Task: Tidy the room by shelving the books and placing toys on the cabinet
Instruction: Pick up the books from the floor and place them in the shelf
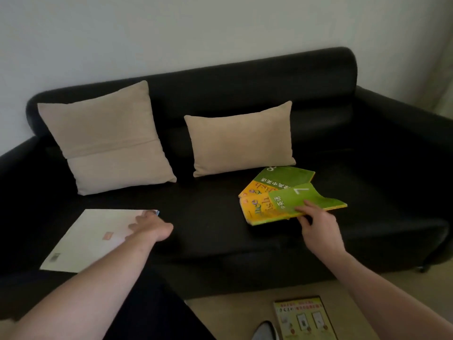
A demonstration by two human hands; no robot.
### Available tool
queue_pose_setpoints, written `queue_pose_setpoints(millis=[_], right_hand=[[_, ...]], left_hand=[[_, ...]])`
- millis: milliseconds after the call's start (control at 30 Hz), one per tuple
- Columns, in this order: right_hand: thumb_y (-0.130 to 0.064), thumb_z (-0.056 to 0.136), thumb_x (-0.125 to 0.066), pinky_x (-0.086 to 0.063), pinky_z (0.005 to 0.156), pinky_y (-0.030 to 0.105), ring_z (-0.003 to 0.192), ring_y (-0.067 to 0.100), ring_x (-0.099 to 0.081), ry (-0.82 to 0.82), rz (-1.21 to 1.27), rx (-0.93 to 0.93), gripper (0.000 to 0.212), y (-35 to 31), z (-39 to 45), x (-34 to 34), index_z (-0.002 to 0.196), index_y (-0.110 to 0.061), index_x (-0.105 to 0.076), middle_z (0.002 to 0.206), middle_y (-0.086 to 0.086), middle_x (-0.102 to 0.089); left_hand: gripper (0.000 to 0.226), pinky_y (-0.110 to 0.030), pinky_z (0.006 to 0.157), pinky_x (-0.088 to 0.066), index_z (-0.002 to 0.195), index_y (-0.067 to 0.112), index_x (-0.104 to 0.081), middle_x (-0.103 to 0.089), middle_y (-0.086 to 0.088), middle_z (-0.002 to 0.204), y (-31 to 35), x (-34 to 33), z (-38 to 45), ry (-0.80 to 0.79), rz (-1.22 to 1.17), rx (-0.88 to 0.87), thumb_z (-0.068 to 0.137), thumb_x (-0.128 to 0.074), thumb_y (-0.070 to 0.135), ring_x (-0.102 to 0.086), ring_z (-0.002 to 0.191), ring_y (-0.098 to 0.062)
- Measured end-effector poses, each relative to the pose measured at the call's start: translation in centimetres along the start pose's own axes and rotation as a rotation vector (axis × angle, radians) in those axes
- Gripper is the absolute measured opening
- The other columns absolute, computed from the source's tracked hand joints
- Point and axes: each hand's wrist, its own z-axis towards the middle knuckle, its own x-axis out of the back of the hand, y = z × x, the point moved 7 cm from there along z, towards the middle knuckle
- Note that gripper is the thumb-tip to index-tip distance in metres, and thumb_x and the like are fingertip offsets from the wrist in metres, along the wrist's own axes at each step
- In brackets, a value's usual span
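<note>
Sofa: black sofa (220, 217) with 2 beige cushions (107, 141) leaning on its backrest
Left hand (149, 225): rests on a white book (93, 239) lying flat on the seat
Right hand (316, 224): fingers (307, 204) touching the near edge of 2 overlapping green-and-yellow books (286, 192)
Floor: a colourful book (304, 317) lies flat

Sofa (220, 231) seat: bare strip mid-front between white book (98, 239) at left front edge and green books (289, 197) right. Two cushions (107, 138) block the back edge.
</note>
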Motion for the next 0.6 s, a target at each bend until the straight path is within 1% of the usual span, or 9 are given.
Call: queue_pose_setpoints(millis=[100, 200, 233, 333, 400, 433, 467, 533, 600], right_hand=[[-0.011, 0.097, -0.064, -0.055, 0.101, 0.043, 0.124, 0.022, -0.061, -0.143, -0.087, -0.122, 0.042, 2.0, 0.0, -1.9, 0.135, -0.027, -0.063, 0.157, 0.001, -0.043], [-0.014, 0.096, -0.067, -0.062, 0.078, 0.036, 0.094, 0.018, -0.07, -0.082, -0.018, -0.205, 0.04, 3.0, 0.7, -1.6, 0.135, -0.024, -0.064, 0.156, 0.003, -0.046], [-0.015, 0.096, -0.068, -0.062, 0.077, 0.038, 0.09, 0.019, -0.07, -0.056, 0.003, -0.226, 0.04, 3.1, 0.9, -1.4, 0.134, -0.022, -0.065, 0.155, 0.004, -0.047], [-0.015, 0.095, -0.068, -0.061, 0.086, 0.047, 0.098, 0.029, -0.071, 0.003, 0.03, -0.257, 0.039, 3.5, 1.4, -1.2, 0.134, -0.018, -0.065, 0.155, 0.01, -0.046], [-0.02, 0.097, -0.068, -0.061, 0.086, 0.042, 0.1, 0.028, -0.07, -0.004, 0.029, -0.282, 0.043, 3.5, 1.6, -1.1, 0.139, -0.018, -0.061, 0.159, 0.01, -0.04], [-0.024, 0.097, -0.067, -0.059, 0.089, 0.04, 0.107, 0.027, -0.068, -0.044, 0.016, -0.287, 0.048, 3.3, 1.5, -1.3, 0.144, -0.019, -0.056, 0.162, 0.01, -0.034], [-0.029, 0.098, -0.066, -0.055, 0.098, 0.041, 0.122, 0.027, -0.061, -0.107, -0.007, -0.272, 0.054, 2.9, 1.4, -1.7, 0.149, -0.02, -0.05, 0.165, 0.009, -0.028], [-0.035, 0.098, -0.065, -0.04, 0.113, 0.044, 0.147, 0.028, -0.037, -0.266, -0.051, -0.195, 0.067, 1.9, 0.8, -3.1, 0.157, -0.024, -0.035, 0.169, 0.005, -0.013], [-0.036, 0.098, -0.065, -0.033, 0.119, 0.043, 0.152, 0.024, -0.026, -0.386, -0.088, -0.118, 0.074, 1.4, 0.2, -4.1, 0.16, -0.026, -0.026, 0.17, 0.0, -0.005]], left_hand=[[0.087, -0.044, 0.107, -0.049, 0.161, 0.018, -0.026, -0.051, -0.011, 0.147, -1.5, -1.5, 1.6, -0.084, 0.118, -0.014, 0.094, -0.06, 0.062, -0.056, 0.127, -0.032], [0.075, -0.035, 0.094, -0.051, 0.155, 0.015, -0.036, -0.061, -0.008, 0.123, -0.9, -0.9, 1.5, -0.008, 0.294, -0.051, 0.098, -0.062, 0.055, -0.063, 0.113, -0.026], [0.071, -0.034, 0.093, -0.05, 0.152, 0.015, -0.038, -0.062, -0.008, 0.119, -0.7, -0.6, 1.3, 0.009, 0.342, -0.063, 0.097, -0.064, 0.053, -0.063, 0.112, -0.025], [0.064, -0.033, 0.084, -0.05, 0.143, 0.018, -0.045, -0.06, -0.006, 0.11, -0.3, -0.4, 1.0, 0.044, 0.398, -0.126, 0.094, -0.071, 0.049, -0.062, 0.103, -0.024], [0.061, -0.032, 0.078, -0.05, 0.138, 0.018, -0.047, -0.058, -0.004, 0.106, 0.1, -0.1, 0.7, 0.075, 0.369, -0.184, 0.091, -0.075, 0.045, -0.06, 0.096, -0.022], [0.062, -0.033, 0.079, -0.052, 0.137, 0.019, -0.047, -0.058, -0.004, 0.107, 0.1, -0.1, 0.7, 0.086, 0.344, -0.202, 0.09, -0.077, 0.044, -0.062, 0.099, -0.023], [0.064, -0.034, 0.083, -0.053, 0.139, 0.02, -0.046, -0.058, -0.005, 0.111, 0.1, -0.1, 0.6, 0.096, 0.314, -0.2, 0.089, -0.078, 0.045, -0.063, 0.105, -0.025], [0.075, -0.038, 0.093, -0.054, 0.148, 0.021, -0.04, -0.058, -0.01, 0.13, -0.8, 0.0, 0.9, 0.093, 0.305, -0.134, 0.09, -0.074, 0.053, -0.061, 0.117, -0.029], [0.073, -0.039, 0.098, -0.053, 0.152, 0.02, -0.04, -0.058, -0.013, 0.135, -1.6, -0.2, 1.2, 0.07, 0.362, -0.08, 0.094, -0.067, 0.056, -0.06, 0.12, -0.03]])
